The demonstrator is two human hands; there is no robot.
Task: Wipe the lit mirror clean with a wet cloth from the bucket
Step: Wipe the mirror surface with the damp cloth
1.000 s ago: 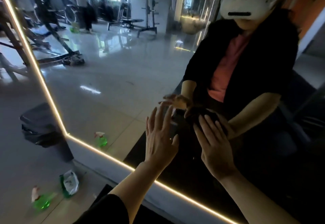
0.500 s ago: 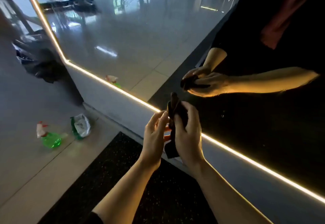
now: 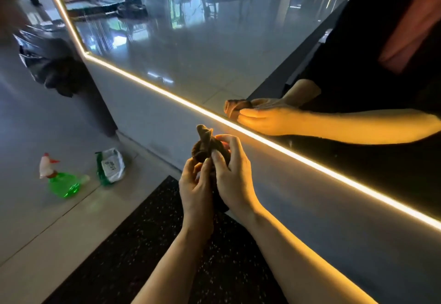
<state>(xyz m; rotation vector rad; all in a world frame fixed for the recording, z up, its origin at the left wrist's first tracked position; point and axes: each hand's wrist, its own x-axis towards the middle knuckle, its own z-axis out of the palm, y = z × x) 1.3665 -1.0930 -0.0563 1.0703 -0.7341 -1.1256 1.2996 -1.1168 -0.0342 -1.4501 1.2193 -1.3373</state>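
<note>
A dark brown cloth [image 3: 204, 145] is bunched up between both my hands, just below the mirror's bottom edge. My left hand [image 3: 196, 185] pinches its lower part with curled fingers. My right hand [image 3: 231, 174] grips it from the right, thumb and fingers wrapped round it. The big mirror [image 3: 191, 41] fills the upper half, framed by a glowing light strip [image 3: 274, 142]. It reflects my hands and the cloth. No bucket is in view.
A green spray bottle [image 3: 62, 180] with a white and red trigger lies on the tiled floor at left, a green and white pouch [image 3: 110, 166] beside it. A black bag [image 3: 51, 65] sits by the mirror's left corner. A dark speckled mat [image 3: 148, 244] lies under my arms.
My hands came off the mirror glass and dropped below its lit edge. They now hold the cloth bunched between them. The view has tilted down toward the floor.
</note>
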